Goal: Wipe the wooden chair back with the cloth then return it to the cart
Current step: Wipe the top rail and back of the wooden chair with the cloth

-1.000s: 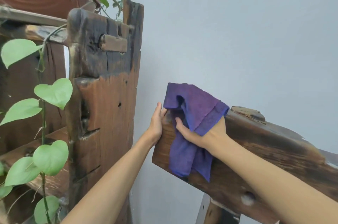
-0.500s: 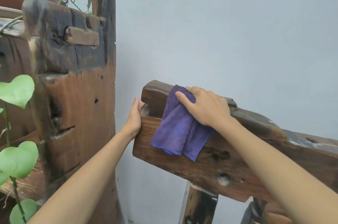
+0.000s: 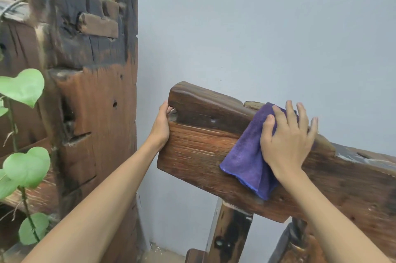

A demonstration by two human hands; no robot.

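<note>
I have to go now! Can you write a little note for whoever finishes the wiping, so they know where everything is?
Left hand: gripping the left end of the wooden chair back, steadying it.
Right hand: flat, fingers spread, pressing the purple cloth onto the chair back's top and front.
Done: wiping is under way.
Left: wipe the part to the right, then return the cloth to the cart, which isn't in view.

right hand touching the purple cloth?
Touching. Head view: right hand lies flat on the purple cloth, pressing it against the dark wooden chair back.
</note>
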